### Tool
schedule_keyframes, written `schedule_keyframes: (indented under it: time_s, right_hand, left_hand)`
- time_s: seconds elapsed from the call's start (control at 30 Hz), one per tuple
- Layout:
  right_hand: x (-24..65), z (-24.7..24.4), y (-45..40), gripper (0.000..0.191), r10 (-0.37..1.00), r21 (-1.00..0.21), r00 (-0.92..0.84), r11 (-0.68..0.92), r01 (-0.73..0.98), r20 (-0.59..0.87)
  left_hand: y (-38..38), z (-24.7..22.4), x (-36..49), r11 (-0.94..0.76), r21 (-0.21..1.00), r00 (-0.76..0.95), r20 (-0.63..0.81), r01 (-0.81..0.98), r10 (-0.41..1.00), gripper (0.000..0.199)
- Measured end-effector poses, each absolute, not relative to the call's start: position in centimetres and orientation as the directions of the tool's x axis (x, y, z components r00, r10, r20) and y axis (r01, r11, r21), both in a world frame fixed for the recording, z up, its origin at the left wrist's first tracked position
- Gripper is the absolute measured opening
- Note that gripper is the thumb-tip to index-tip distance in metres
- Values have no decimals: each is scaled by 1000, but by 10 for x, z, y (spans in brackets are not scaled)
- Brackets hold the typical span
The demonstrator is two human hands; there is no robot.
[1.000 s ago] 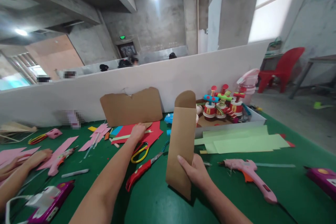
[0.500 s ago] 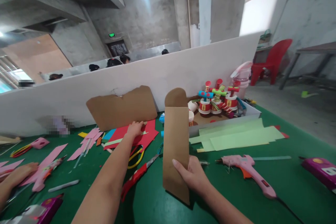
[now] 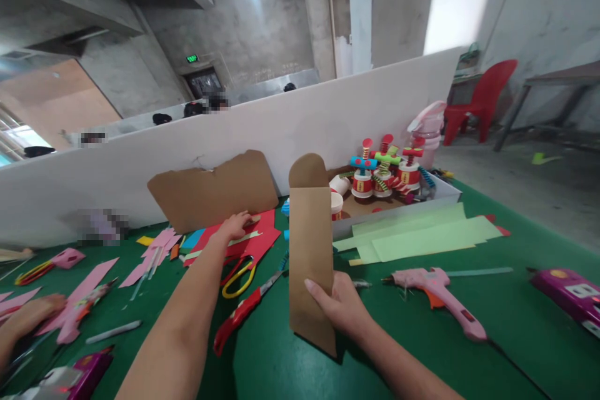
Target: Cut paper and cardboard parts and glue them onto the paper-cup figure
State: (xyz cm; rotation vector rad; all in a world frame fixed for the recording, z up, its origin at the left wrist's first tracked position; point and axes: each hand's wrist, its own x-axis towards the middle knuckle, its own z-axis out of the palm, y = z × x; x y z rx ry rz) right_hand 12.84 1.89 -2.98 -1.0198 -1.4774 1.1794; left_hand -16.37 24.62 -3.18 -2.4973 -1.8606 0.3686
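Note:
My right hand point(image 3: 345, 307) grips a folded piece of brown cardboard point(image 3: 310, 250) near its lower end, thumb on the front face. The cardboard stands upright, with a rounded flap at the top and a slanted bottom edge. Over the red paper point(image 3: 263, 239) my left hand point(image 3: 234, 228) reaches with its fingers stretched out, their tips by a strip too small to name. Yellow-handled scissors point(image 3: 238, 281) lie partly beneath that paper. Between my arms is a red-handled utility knife point(image 3: 240, 319).
A pink glue gun point(image 3: 440, 294) lies at the right, near green paper sheets point(image 3: 426, 237). Behind them a shallow box point(image 3: 445, 194) holds several paper-cup figures point(image 3: 363, 172). Torn cardboard point(image 3: 215, 190) leans on the white partition point(image 3: 244, 122). Another person's hand point(image 3: 44, 309) is at far left.
The view has shifted slightly. My left hand stays over the red paper, its fingers a little more spread. My right hand still holds the cardboard upright.

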Motion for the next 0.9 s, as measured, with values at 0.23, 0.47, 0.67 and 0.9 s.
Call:
schedule_keyframes:
  time_s: [0.23, 0.47, 0.67, 0.9]
  right_hand:
    - [128, -31, 21, 41, 968, -986, -194, 165, 17, 159]
    - [134, -27, 24, 47, 976, -992, -181, 128, 17, 123]
    - [142, -13, 23, 47, 991, -997, -121, 59, -45, 64]
    - [158, -9, -22, 46, 980, -993, -198, -53, -101, -32]
  left_hand:
    - [206, -9, -175, -222, -110, 210, -106, 969, 972, 60]
    - [100, 13, -178, -192, 103, 184, 83, 976, 979, 34]
    - [5, -2, -146, -184, 253, 186, 18, 950, 982, 28]
    - [-24, -22, -128, -164, 155, 137, 175, 974, 975, 33]
